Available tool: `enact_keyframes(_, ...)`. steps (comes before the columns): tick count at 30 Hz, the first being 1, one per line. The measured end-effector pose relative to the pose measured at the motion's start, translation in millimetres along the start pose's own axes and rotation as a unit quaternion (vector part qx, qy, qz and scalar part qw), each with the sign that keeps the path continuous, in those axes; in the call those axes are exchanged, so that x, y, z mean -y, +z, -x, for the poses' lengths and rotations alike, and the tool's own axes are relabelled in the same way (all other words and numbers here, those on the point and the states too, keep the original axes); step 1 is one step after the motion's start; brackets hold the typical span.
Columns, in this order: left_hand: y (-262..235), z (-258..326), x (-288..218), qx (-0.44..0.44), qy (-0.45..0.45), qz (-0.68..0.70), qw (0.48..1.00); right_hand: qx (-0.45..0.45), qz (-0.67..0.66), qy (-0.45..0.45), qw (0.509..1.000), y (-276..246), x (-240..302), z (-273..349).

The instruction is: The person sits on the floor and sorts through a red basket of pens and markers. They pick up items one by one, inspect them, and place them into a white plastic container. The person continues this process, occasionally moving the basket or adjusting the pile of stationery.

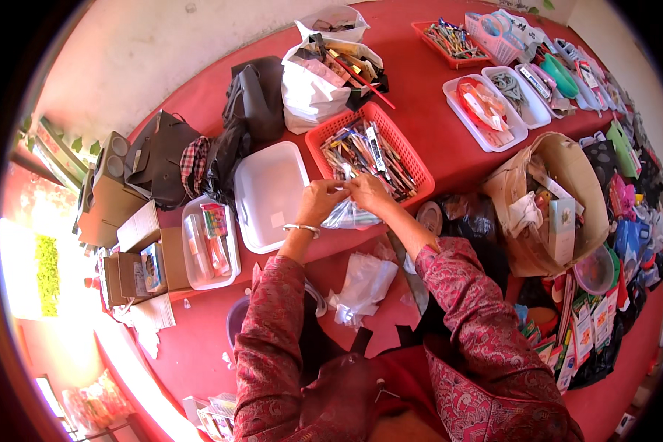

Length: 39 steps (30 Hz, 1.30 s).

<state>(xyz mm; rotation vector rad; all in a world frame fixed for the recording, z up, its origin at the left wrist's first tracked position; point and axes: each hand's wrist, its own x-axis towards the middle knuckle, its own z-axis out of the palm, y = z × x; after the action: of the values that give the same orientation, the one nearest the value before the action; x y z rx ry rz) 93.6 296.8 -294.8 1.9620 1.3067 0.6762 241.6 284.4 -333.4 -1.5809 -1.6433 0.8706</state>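
My left hand [321, 202] and my right hand [369, 194] meet in front of me, fingers pinched close together at the top of a clear plastic bag [351, 216]. The bag hangs below them with whitish-blue, slender items inside, too small to name. Just beyond my hands stands a red plastic basket [425, 175] full of loose pens and pencils [357, 153]. To the left of my left hand is a white rectangular tray [269, 166] with a small pale square at its bottom.
A white tub [228, 276] with packets and a cardboard box [175, 258] stand left. Dark bags [254, 99] and a filled white bag [309, 92] are behind. Farther right are trays [519, 132]; a large carton [516, 177] sits nearer. Crumpled plastic [365, 283] lies below my hands.
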Motion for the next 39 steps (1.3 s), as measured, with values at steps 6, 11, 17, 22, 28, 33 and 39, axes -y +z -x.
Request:
enact_keyframes(6, 15, 5, 5, -0.046, -0.016, -0.004, 0.999, 0.082, -0.18, 0.12, 0.973, -19, 13, 5)
enact_keyframes(11, 14, 5, -14, -0.004, -0.037, -0.051, 0.998, 0.028, -0.158, 0.131, 0.978, -18, 10, 2)
enact_keyframes(17, 19, 6, 5, 0.029, -0.112, 0.142, 0.983, 0.019, -0.198, 0.107, 0.974, -15, 10, 1)
enact_keyframes(22, 18, 8, -9, 0.047, -0.146, 0.146, 0.977, -0.024, -0.198, 0.092, 0.975, -11, 4, -2)
enact_keyframes(28, 23, 6, 12, 0.029, -0.159, 0.156, 0.975, -0.036, -0.174, 0.041, 0.983, 1, -1, -6)
enact_keyframes(33, 34, 9, 5, -0.034, -0.17, 0.18, 0.968, -0.03, -0.239, 0.077, 0.967, 0, 1, -4)
enact_keyframes(39, 40, 4, 19, -0.058, -0.175, 0.121, 0.975, -0.045, -0.098, 0.018, 0.994, -10, -7, 1)
